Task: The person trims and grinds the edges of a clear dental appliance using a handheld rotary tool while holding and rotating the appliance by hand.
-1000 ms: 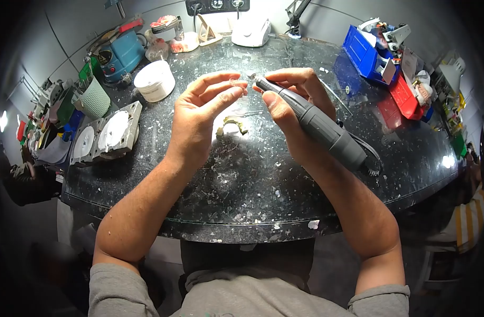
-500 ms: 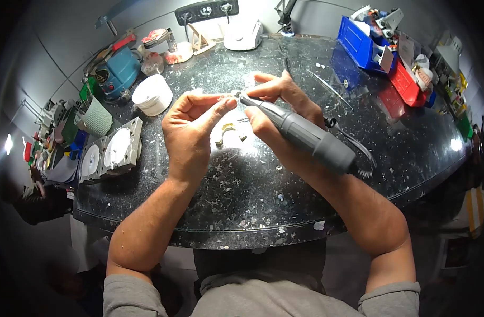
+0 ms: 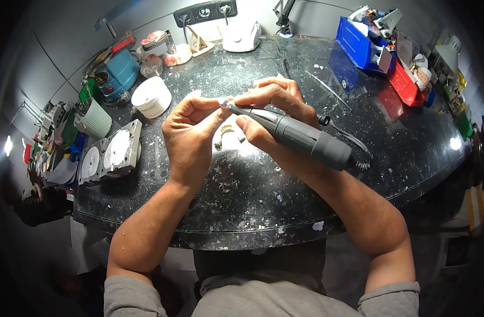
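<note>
My right hand [image 3: 276,108] is wrapped round a dark grey rotary handpiece [image 3: 302,134], its narrow tip pointing left toward my other hand. The thumb and fingers of my left hand [image 3: 192,121] pinch a small pale piece [image 3: 224,100]; glare and fingertips hide most of it, so its kind is unclear. The handpiece's tip meets or nearly meets that piece. Below the hands, a small curved arch with gold-coloured parts [image 3: 227,131] lies on the black worktop [image 3: 242,211] in a bright patch of light.
A white tub [image 3: 152,98] and an opened two-part mould [image 3: 112,150] stand at the left. Behind the tub sits a blue machine [image 3: 115,74]. Blue [image 3: 361,45] and red bins [image 3: 405,82] hold parts at the right. A thin metal tool [image 3: 329,90] lies near them.
Both hands have drawn closer together, and the handpiece has shifted slightly left and down. My right fingers now reach nearer the small piece.
</note>
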Demonstrator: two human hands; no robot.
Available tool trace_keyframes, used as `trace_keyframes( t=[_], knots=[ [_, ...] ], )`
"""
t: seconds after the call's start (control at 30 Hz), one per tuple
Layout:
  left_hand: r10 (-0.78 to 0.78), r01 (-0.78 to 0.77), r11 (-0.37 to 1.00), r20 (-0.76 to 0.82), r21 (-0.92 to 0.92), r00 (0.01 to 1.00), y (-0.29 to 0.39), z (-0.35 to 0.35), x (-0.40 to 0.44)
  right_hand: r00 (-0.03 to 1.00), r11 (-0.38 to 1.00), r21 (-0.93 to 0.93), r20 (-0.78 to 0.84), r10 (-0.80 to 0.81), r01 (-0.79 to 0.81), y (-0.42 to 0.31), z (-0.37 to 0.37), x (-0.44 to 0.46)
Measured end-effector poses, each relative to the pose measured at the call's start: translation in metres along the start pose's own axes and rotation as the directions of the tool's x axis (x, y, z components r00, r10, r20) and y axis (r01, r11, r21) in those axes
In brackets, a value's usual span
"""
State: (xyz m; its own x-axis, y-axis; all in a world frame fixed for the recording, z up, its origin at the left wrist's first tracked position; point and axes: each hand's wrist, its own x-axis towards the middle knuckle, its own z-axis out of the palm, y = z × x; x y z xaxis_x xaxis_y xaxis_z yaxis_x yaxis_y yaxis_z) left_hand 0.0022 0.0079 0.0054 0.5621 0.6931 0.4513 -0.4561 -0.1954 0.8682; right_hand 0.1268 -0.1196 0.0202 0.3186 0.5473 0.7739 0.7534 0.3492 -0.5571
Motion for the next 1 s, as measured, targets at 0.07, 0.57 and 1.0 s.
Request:
trace_keyframes(
  t=[0.07,0.57,1.0],
  knots=[
    [-0.016,0.016,1.0,-0.006,0.02,1.0,0.004,0.003,-0.001,1.0,0.999,-0.029,0.006,-0.015,0.016,0.0,0.0,0.0],
    [-0.062,0.063,0.992,0.012,-0.11,0.998,0.002,-0.001,0.008,0.954,0.848,0.468,-0.032,0.297,-0.248,-0.006,0.001,0.004],
    [0.116,-0.113,0.992,0.063,-0.056,0.991,0.001,0.001,0.006,0.943,0.861,0.384,0.138,0.304,-0.334,-0.006,-0.005,0.002]
  ],
)
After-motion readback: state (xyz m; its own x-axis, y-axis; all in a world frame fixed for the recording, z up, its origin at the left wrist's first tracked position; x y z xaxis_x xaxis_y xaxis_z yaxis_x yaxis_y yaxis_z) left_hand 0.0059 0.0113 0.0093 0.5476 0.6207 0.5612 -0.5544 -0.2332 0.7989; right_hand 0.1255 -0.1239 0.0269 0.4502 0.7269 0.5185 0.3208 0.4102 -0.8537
